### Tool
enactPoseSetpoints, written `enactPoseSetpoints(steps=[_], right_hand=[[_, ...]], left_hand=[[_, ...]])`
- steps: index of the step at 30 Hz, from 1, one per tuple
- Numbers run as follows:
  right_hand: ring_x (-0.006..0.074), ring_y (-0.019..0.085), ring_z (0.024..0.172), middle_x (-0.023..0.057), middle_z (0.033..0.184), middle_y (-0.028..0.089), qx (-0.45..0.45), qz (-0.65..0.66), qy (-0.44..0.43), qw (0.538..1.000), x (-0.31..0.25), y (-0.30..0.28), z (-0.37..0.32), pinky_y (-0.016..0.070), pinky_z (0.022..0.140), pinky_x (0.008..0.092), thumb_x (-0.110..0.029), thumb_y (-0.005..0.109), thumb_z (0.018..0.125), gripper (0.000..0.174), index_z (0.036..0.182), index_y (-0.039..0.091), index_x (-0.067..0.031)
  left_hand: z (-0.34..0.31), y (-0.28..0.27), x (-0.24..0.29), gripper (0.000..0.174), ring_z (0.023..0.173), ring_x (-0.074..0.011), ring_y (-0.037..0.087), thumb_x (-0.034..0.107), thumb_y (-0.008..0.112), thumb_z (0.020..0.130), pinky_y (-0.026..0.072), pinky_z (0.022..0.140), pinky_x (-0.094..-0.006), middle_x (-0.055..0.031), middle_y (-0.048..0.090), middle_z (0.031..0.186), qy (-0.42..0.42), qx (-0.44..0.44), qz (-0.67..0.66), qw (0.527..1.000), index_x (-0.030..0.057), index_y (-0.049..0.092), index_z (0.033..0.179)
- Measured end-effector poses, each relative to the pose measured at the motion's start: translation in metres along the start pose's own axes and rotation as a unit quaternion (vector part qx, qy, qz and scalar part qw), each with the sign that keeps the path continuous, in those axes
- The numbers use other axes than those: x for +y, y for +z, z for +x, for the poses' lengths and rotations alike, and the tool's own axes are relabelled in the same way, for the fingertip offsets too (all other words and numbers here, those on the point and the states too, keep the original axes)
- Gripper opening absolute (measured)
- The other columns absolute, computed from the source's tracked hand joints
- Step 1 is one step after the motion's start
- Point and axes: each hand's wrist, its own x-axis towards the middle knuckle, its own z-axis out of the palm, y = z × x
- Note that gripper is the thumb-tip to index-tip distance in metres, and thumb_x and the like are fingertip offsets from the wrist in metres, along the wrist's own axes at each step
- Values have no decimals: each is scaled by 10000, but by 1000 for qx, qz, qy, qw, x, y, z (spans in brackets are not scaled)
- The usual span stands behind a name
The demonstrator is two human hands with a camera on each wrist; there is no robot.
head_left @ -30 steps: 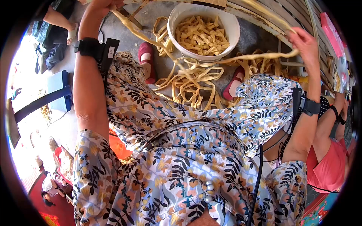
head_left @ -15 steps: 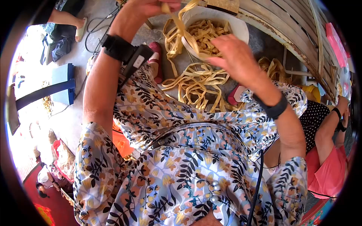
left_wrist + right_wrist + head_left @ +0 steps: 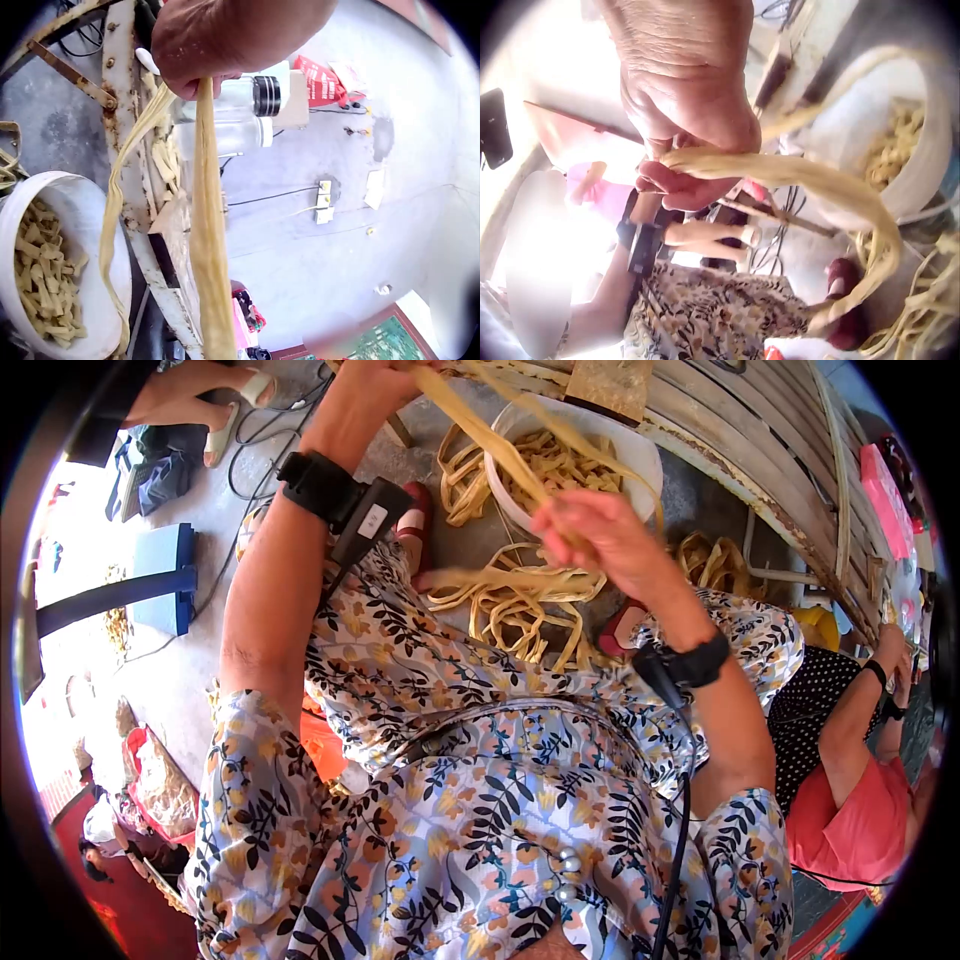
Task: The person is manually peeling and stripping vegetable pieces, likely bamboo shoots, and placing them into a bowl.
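A long, flat, pale yellow strip [image 3: 485, 438], soft and creased like bean-curd skin, runs between the two hands. The left hand [image 3: 385, 382], at the top edge of the head view, grips its upper end; in the left wrist view two lengths hang from this hand [image 3: 240, 37]. Lower and to the right, the right hand [image 3: 605, 540] pinches the strip between thumb and fingers, as the right wrist view shows, and a tail [image 3: 877, 247] curves down from it. Beyond the right hand is a white bucket [image 3: 496, 488] holding many short knotted yellow pieces [image 3: 45, 277].
Loose yellow strips [image 3: 525, 615] lie heaped between the person's shoes. A slatted bench [image 3: 740, 435] with a rusty frame borders the far side, a wooden block [image 3: 612, 385] on its edge. Another person in pink [image 3: 850, 810] sits at the right. Cables [image 3: 245, 445] cross the floor at left.
From wide apart with the strip stretched between them, the hands have come closer. The right hand moved left and inward, then slightly down from beside the bucket. The left hand shifted right.
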Motion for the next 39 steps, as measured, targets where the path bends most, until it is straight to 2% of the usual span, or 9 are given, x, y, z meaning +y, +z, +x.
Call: enactPoseSetpoints(steps=[3, 6, 9, 15, 19, 25, 28, 33, 39], right_hand=[[41, 481, 499, 14, 650, 582, 38, -96, 89, 991, -27, -14, -38, 407, 466, 160, -149, 524, 867, 188, 913, 614, 9], [42, 465, 467, 20, 608, 569, 126, -214, 117, 962, -39, -27, -71, 372, 424, 166, -134, 502, 870, 190, 873, 628, 8], [59, 461, 446, 27, 562, 550, 150, -317, 127, 928, -42, -54, -92, 350, 398, 207, -111, 502, 849, 178, 825, 628, 12], [198, 539, 512, 94, 586, 560, 114, -578, -67, 805, -17, -60, -44, 420, 513, 336, -147, 530, 799, 143, 800, 595, -20], [213, 573, 554, 107, 608, 571, 128, -600, -158, 773, -29, -46, -16, 451, 537, 325, -147, 553, 781, 134, 816, 596, -26], [143, 560, 478, 81, 646, 608, 199, -438, -69, 874, -18, -99, -25, 457, 484, 258, -123, 539, 812, 147, 841, 627, -8], [147, 562, 502, 89, 654, 603, 225, -512, -118, 820, -13, -94, -8, 449, 489, 265, -95, 536, 809, 142, 890, 616, -10], [98, 562, 523, 72, 667, 600, 224, -517, -164, 810, -10, -78, 11, 438, 497, 226, -68, 547, 812, 159, 935, 598, 19], [88, 545, 524, 37, 686, 600, 249, -334, -63, 907, -9, -94, -1, 425, 484, 195, -88, 551, 827, 168, 923, 617, 33]], left_hand=[[-4, -27, 10, 163, 669, -149, 577, 119, 467, 873, 436, 669, -236, -44, 596, 722, -67, -118, -6, 991, -6, 568, 849], [-1, -32, 12, 177, 804, -139, 598, 168, 446, 887, 436, 681, -230, -40, 598, 718, -123, 4, 112, 986, 22, 539, 854], [-20, 22, -20, 359, 805, -248, 594, 314, 584, 813, 460, 707, -323, -135, 597, 865, -90, 340, 454, 818, -2, 537, 977], [2, 105, -119, 434, 684, -200, 584, 341, 613, 792, 468, 632, -289, -124, 589, 911, 192, -71, 830, 519, 21, 526, 1072], [-5, 127, -148, 297, 567, -137, 557, 234, 566, 832, 455, 519, -253, -83, 588, 745, -148, -82, 651, 740, 27, 543, 1044], [-2, 85, -98, 218, 535, -133, 538, 175, 546, 827, 425, 493, -253, -77, 561, 661, -216, -26, 758, 615, 55, 572, 1007], [4, 68, -128, 175, 504, -121, 518, 170, 529, 842, 411, 483, -250, -62, 556, 608, 122, -73, 818, 558, 45, 595, 947], [16, 99, -138, 173, 491, -78, 499, 167, 504, 866, 407, 464, -224, -18, 555, 587, -39, 14, 701, 712, 25, 604, 865], [18, 92, -131, 172, 485, -75, 480, 149, 496, 870, 397, 451, -225, -7, 522, 574, 29, -38, 762, 645, 11, 594, 837]])
